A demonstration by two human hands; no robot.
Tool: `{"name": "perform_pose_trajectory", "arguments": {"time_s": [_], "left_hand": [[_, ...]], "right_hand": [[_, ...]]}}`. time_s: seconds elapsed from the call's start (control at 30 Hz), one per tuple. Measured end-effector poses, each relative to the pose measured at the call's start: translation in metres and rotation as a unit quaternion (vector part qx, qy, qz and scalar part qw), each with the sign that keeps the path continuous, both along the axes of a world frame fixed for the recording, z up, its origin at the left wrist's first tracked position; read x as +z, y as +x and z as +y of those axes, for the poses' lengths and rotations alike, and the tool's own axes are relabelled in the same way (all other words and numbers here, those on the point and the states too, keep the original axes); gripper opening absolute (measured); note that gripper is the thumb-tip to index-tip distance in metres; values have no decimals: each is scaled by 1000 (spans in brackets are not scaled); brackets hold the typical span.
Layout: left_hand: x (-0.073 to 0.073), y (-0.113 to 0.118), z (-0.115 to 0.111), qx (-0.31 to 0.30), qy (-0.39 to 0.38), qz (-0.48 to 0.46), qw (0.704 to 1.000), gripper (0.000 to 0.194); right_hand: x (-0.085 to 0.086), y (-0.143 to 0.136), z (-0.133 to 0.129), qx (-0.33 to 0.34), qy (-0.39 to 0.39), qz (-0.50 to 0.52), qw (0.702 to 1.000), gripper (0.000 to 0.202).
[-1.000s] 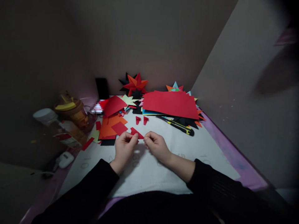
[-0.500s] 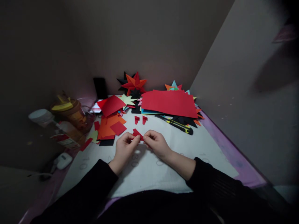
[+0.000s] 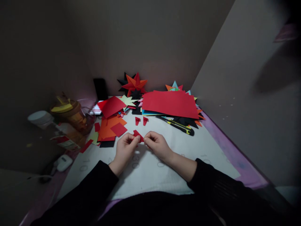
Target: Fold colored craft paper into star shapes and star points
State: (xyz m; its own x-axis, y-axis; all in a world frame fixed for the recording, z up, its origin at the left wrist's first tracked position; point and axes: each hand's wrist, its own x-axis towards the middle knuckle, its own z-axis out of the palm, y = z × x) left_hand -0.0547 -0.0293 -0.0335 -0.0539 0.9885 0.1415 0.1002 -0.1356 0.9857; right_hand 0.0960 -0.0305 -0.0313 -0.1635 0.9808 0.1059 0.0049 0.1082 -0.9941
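Observation:
A small piece of folded red paper (image 3: 136,133) is held up over the white mat (image 3: 150,179). My left hand (image 3: 126,149) pinches its lower left part between thumb and fingers. At its right end, the thumb and fingertips of my right hand (image 3: 158,146) are closed on the edge; the fingers hide part of the paper. Just beyond my hands, two small folded red pieces (image 3: 137,121) lie side by side. To the left are a red paper square (image 3: 118,129) and orange sheets (image 3: 108,127).
A yellow-and-black utility knife (image 3: 181,127) lies at right, below a stack of red sheets (image 3: 170,103). Folded paper stars (image 3: 135,84) and a dark phone-like slab (image 3: 100,89) stand at the back. A lidded cup (image 3: 68,113) and white earphone case (image 3: 63,162) are on the left.
Both hands keep their pinch on the red paper and have hardly moved. The view has shifted very slightly; nothing else visibly differs.

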Motion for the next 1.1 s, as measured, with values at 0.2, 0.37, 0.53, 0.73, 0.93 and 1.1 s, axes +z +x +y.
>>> {"name": "perform_pose_trajectory", "arguments": {"time_s": [0.2,0.37,0.53,0.73,0.93,1.1], "left_hand": [[1,0,-1,1,2,7,1000,24],[2,-2,0,15,12,11,1000,23],[3,-2,0,29,18,19,999,25],[4,-2,-2,44,45,42,997,25],[4,-11,3,85,66,31,994,22],[5,-9,4,64,54,29,996,23]], "right_hand": [[0,0,0,3,-23,7,1000,18],[-3,1,1,10,-70,7,997,21],[-5,-2,3,3,18,-50,999,18],[1,-5,0,-6,11,-45,999,19],[0,4,2,-21,-18,-16,999,14],[0,1,5,-34,23,-3,999,15]]}}
